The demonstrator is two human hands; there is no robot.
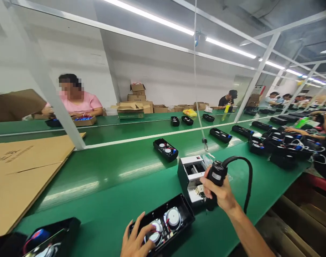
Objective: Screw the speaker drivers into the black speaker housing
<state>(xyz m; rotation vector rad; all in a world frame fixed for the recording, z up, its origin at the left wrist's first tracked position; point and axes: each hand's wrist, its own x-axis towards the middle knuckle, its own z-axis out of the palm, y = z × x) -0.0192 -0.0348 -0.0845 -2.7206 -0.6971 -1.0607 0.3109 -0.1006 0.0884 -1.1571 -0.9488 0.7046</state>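
Note:
My right hand (218, 187) is wrapped round a black electric screwdriver (216, 175), held upright with its thick cable curving off to the right. Its lower end is beside a black-and-white screw feeder (193, 175), partly hidden by my hand. In front of me lies an open black speaker housing (188, 210) with two round silver speaker drivers (173, 218), red and black wires between them. Fingers spread, my left hand (137, 237) rests over the housing's left end and touches the nearer driver.
Another open housing (69, 228) is at the lower left, beside a large cardboard sheet (31, 171). One more housing (165, 150) sits beyond the feeder; several are piled at right. A cord (196, 89) with a hook hangs above the feeder. Co-workers sit across and at right.

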